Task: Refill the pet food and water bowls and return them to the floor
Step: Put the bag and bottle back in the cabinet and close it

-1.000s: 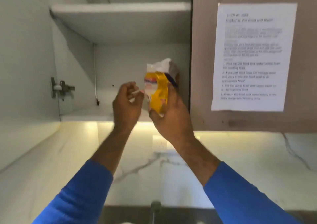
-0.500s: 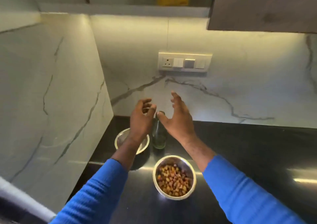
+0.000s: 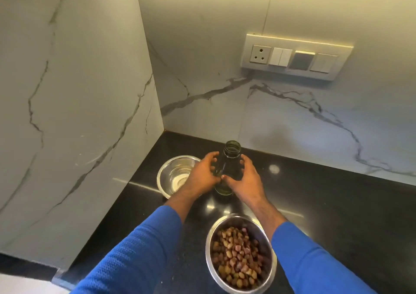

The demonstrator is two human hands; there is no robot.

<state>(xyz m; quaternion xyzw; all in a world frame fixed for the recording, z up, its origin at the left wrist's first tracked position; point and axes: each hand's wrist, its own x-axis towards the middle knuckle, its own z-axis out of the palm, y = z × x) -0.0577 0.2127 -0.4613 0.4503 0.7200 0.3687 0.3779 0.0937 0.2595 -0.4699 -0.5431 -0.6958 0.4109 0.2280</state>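
Black polished stone counter [image 3: 337,215], marble-veined corner walls, white socket-and-switch plate [image 3: 297,57] above. Since a second ago both hands have dropped from the yellow bag in the cupboard: left hand [image 3: 202,175] and right hand [image 3: 245,180] now close around the uncapped dark glass bottle [image 3: 231,158], so feeding looks finished and watering begins. Left of bottle: empty steel bowl [image 3: 174,174]; nearer than bottle: kibble-filled steel bowl [image 3: 239,253]; no legible labels.

The black counter [image 3: 337,215] carries an empty steel bowl [image 3: 173,176] far left, a bottle [image 3: 229,165] beside it, and a kibble bowl [image 3: 238,253] near.
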